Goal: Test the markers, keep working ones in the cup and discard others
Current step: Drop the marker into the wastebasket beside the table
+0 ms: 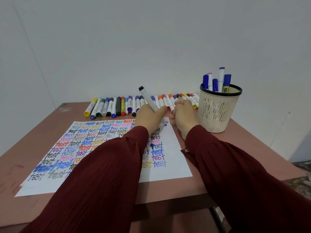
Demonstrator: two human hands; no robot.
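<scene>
A white marker [148, 98] with a black end is gripped in the left hand [148, 119], its tip set on the sheet of paper [174, 157] covered in coloured "test" words. The right hand [185, 115] is curled beside it, and whether anything is held cannot be told. Behind lies a row of markers [117, 105] and, at the right, the beige mesh cup [217, 113] holding five.

Gripping a grey marker [148, 98] in the left hand [149, 118] and pressing its tip to the sheet [176, 165] crowded with coloured "test" scrawls. Curling the right hand [184, 116] just beside, anything inside it hidden. Facing a row of capped markers [117, 105] lying just beyond both hands, and a beige mesh cup [217, 115] standing right of the right hand.
</scene>
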